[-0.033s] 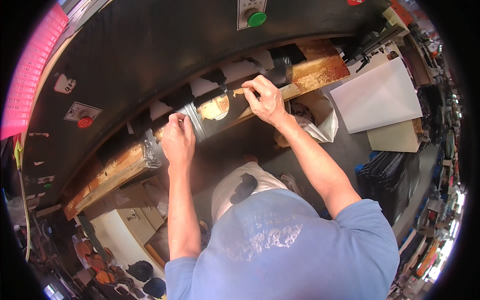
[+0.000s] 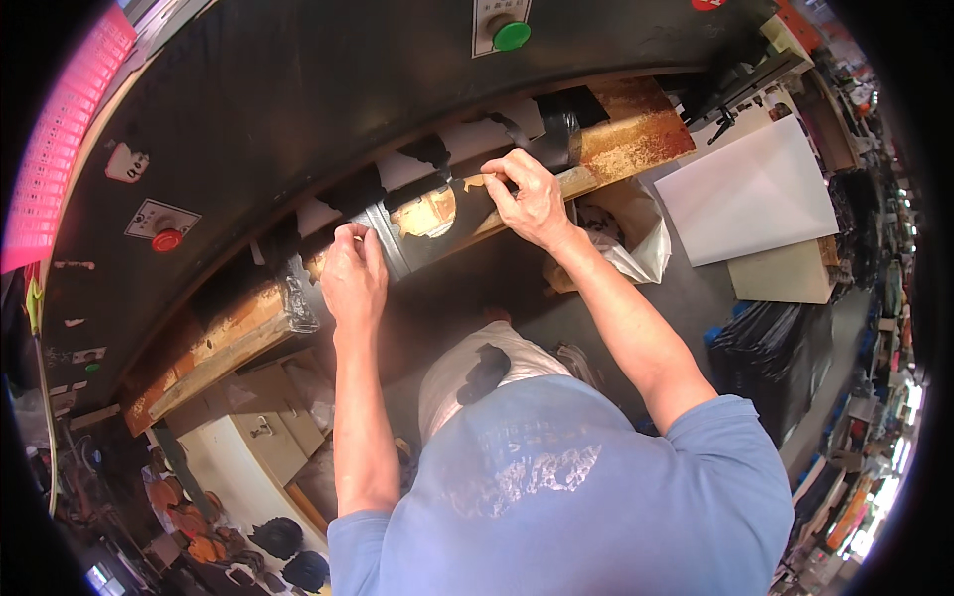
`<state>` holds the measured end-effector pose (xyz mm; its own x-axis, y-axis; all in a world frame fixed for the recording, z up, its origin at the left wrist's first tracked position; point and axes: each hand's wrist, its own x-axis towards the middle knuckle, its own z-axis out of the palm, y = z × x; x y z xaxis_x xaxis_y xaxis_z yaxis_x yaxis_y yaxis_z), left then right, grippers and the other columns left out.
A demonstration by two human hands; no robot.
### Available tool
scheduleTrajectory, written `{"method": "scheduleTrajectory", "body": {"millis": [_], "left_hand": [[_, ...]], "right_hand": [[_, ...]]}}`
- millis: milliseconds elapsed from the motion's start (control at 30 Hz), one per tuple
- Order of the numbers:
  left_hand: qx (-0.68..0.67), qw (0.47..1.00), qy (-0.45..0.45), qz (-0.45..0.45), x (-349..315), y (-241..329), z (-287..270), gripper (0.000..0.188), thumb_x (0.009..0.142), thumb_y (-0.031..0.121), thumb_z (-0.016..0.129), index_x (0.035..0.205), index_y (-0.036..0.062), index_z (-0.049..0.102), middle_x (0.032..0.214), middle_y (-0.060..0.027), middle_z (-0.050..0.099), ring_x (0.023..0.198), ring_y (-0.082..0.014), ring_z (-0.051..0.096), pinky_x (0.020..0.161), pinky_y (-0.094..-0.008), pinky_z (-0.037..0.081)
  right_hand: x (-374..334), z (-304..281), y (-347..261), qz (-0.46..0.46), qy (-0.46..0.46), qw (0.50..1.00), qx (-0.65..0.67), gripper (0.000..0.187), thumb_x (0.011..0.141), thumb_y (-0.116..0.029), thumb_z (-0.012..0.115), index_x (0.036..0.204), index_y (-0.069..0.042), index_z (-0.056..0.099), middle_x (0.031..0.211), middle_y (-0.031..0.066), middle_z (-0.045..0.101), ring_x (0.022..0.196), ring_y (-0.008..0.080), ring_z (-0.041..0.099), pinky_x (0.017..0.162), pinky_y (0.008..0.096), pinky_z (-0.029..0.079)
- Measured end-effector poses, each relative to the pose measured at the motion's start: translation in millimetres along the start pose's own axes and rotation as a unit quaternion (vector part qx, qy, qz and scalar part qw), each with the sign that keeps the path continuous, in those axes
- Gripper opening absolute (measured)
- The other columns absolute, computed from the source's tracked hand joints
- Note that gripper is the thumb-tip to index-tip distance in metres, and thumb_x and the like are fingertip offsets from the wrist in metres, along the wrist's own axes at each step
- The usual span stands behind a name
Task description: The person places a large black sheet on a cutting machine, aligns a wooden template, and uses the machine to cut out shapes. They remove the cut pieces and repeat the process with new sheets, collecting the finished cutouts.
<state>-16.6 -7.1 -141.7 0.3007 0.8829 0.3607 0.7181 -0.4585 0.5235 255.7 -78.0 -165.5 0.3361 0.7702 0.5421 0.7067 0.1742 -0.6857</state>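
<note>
Both my hands are at a wooden ledge (image 2: 636,117) along the front of a dark machine. My left hand (image 2: 354,273) is closed, fingertips pressed together beside a grey strip (image 2: 386,238); whatever they grip is hidden. My right hand (image 2: 530,204) is further right, thumb and forefinger pinched by a small ragged tan patch (image 2: 474,183). I cannot make out what is in that pinch. Between the hands, a rounded yellowish patch (image 2: 427,213) shows among dark material. Black and white sheet pieces (image 2: 405,167) lie behind them, partly under the machine's edge.
The machine's black front (image 2: 328,89) carries a green button (image 2: 512,37) and a red button (image 2: 167,239). An open whitish bag (image 2: 651,238) hangs below the ledge. White sheets (image 2: 750,189) and a black stack (image 2: 775,348) stand at right; a pale cabinet (image 2: 243,457) is lower left.
</note>
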Motion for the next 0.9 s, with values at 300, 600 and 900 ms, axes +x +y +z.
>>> {"method": "scheduleTrajectory", "body": {"millis": [300, 600, 900], "left_hand": [[-0.027, 1.0, -0.014, -0.005, -12, -26, -4, 0.012, 0.101, 0.013, 0.072, 0.109, 0.0045, 0.069, 0.086, -0.0145, 0.072, 0.082, -0.0331, 0.072, 0.077, -0.0441, 0.057], [-0.033, 0.981, -0.188, -0.009, 53, -46, -59, 0.02, 0.102, 0.014, 0.07, 0.114, -0.0003, 0.075, 0.106, -0.0232, 0.076, 0.101, -0.0425, 0.073, 0.09, -0.0479, 0.058], [0.04, 0.989, -0.054, 0.13, 130, -92, 33, 0.046, 0.101, 0.009, 0.067, 0.146, -0.0011, 0.06, 0.159, -0.0203, 0.054, 0.152, -0.0412, 0.045, 0.129, -0.0563, 0.031]], "right_hand": [[29, 4, -36, 0.021, 0.007, 1.0, 0.02, 0.011, 0.096, -0.002, 0.073, 0.105, 0.002, 0.077, 0.091, 0.0085, 0.072, 0.07, 0.0119, 0.067, 0.066, 0.0272, 0.054], [107, 126, -36, 0.028, -0.207, 0.978, -0.023, 0.085, 0.079, -0.034, 0.089, 0.15, -0.004, 0.054, 0.144, 0.0355, 0.048, 0.136, 0.0522, 0.05, 0.115, 0.0544, 0.047], [119, 136, -27, 0.096, -0.135, 0.978, 0.13, 0.072, 0.071, -0.02, 0.092, 0.14, -0.007, 0.071, 0.169, 0.0375, 0.031, 0.157, 0.049, 0.035, 0.127, 0.0514, 0.034]]}}
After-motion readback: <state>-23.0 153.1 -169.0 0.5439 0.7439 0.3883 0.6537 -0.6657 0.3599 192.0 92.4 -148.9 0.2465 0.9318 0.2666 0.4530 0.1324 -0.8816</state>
